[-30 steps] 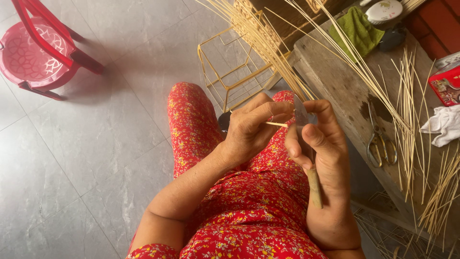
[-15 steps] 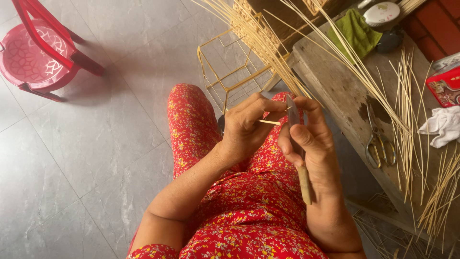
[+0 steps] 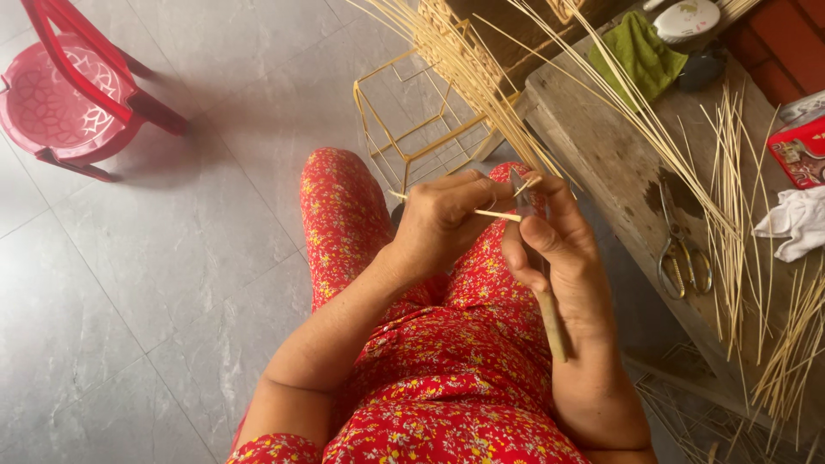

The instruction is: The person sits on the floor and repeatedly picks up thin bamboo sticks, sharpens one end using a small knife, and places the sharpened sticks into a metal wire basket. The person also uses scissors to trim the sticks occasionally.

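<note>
Bamboo-pale sliver (image 3: 494, 213) pinched between both hands above the lap, long axis near horizontal across the view, one end toward the left past the left hand's knuckles, the other meeting the blade at the right. Left hand (image 3: 443, 223) curled, fingers clenched on the sliver from above. Right hand (image 3: 554, 258) wrapped around a knife (image 3: 540, 275), fingers closed on it; wooden handle running down and slightly right along the palm toward the wrist, grey blade tip pointing up, crossing the sliver almost at right angles, edge touching it. Cannot tell how deep the blade sits.

Lap covered in red floral cloth (image 3: 447, 361), knees pointing up the view. Wire frame (image 3: 412, 120), gold-coloured, on the grey tiled floor (image 3: 172, 258) just beyond the knees. Bundle of long pale strips (image 3: 464, 69) fanning diagonally over it. Wooden tabletop (image 3: 601, 163) to the right, carrying scissors (image 3: 679, 253), loose strips (image 3: 739, 198), green cloth (image 3: 640, 51), white rag (image 3: 795, 223), red box (image 3: 799, 150). Red plastic chair (image 3: 69, 94) at upper left, well apart.
</note>
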